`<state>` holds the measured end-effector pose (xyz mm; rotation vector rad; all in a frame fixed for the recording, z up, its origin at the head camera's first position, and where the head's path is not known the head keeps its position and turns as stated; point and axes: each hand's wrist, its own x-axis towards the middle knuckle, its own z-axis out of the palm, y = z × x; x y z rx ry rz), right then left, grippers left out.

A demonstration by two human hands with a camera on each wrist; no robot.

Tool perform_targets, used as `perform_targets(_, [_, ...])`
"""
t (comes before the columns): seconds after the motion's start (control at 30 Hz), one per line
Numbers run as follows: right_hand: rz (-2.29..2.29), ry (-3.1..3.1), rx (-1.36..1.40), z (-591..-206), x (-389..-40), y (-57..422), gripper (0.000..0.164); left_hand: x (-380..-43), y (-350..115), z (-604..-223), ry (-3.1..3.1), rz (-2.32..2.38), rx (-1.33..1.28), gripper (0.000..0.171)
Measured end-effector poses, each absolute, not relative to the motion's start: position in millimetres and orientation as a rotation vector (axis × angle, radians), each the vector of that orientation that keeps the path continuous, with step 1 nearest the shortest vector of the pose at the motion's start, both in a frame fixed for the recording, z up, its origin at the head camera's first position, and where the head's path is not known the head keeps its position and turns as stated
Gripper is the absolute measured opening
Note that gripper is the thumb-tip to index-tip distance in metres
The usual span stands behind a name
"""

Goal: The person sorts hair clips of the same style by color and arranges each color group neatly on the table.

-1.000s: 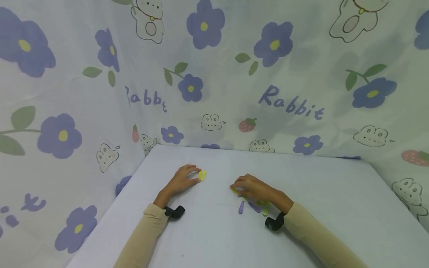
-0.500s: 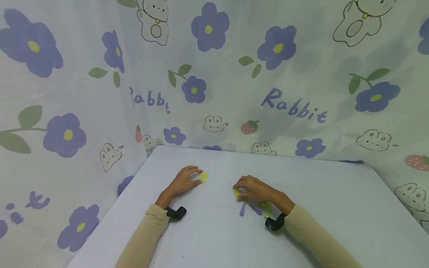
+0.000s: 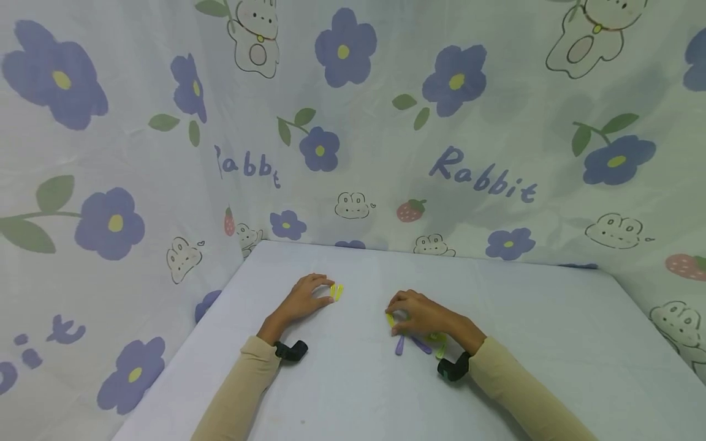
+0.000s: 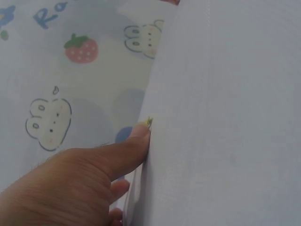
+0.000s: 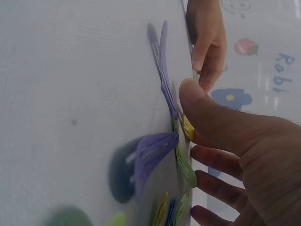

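Note:
In the head view my left hand (image 3: 300,299) is at the left of the white table. Its thumb and index finger pinch the ends of a yellow hair clip (image 3: 333,290); a second yellow clip (image 3: 339,291) lies beside it. My right hand (image 3: 421,313) is over a small pile of hair clips, a yellow clip (image 3: 390,320) between its thumb and index finger. Below that hand are purple clips (image 3: 399,345) and a green clip (image 3: 440,348). The right wrist view shows a purple clip (image 5: 153,153) and green clip (image 5: 185,167) near the fingers; part of the pile is hidden.
A white cloth covers the table (image 3: 331,380). Behind and at the sides hangs a curtain (image 3: 375,153) printed with flowers and rabbits. Both wrists wear black camera mounts (image 3: 290,351). More clips (image 5: 162,209) appear low in the right wrist view.
The right hand has moved slightly, and the yellow clip at its fingertips now shows more fully. My left hand stays at the two yellow clips. The head view has shifted a little.

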<state>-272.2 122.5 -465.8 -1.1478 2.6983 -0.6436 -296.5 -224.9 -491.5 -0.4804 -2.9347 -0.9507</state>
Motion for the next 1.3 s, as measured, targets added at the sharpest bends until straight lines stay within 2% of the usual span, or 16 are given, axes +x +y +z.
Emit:
perform_targets(0.63, [-0.599,2.721,-1.180,-471.4,-269.1,120.3,0.046,-293.6,-223.5,-497.3,-2.928,-0.961,-0.469,0.047])
perform_targets(1.0, [-0.913,2.620,-1.135,-454.4,-277.2,116.1,0.045,-296.1,-222.4,-492.6,-2.908,-0.956,-0.514,0.047])
perform_targets(1.3, [-1.107,2.605,-1.061,-460.0,-284.1,109.7,0.049,-296.9,-226.3,-493.9,-2.922,-0.928,-0.496,0.046])
